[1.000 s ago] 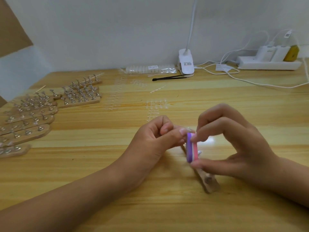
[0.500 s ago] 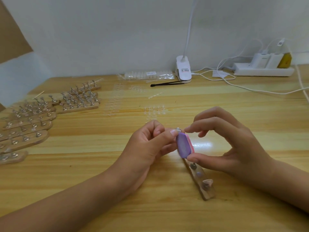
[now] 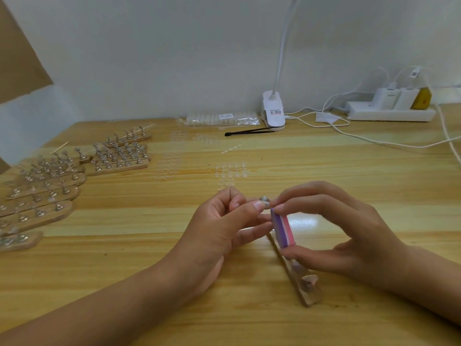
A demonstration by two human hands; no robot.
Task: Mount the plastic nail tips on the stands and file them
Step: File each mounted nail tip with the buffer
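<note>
– What have the hands got hold of?
– The left hand [image 3: 224, 221] has its thumb and curled fingers pinched on a little metal stand [image 3: 264, 199], held above the table [image 3: 174, 308]. Whether a nail tip sits on it I can't tell, it's too small.
– And the other one?
– The right hand [image 3: 349, 233] grips a purple and pink file block [image 3: 283, 227] by its ends, forefinger on top and thumb underneath. The top of the block is just beside the stand, about touching it.
– Where's the rest of the kit?
– A wooden strip [image 3: 309, 293] lies on the table right under the hands, running towards the person, with one stand on its near end. Loose clear nail tips [image 3: 230, 174] lie in rows just beyond the hands. Off to the left, well apart, are rows of stands [image 3: 50, 191] on more wooden strips. By the wall there's a bag of tips [image 3: 219, 118], black tweezers [image 3: 249, 131], a clip lamp [image 3: 273, 112] and a power strip [image 3: 389, 113]
</note>
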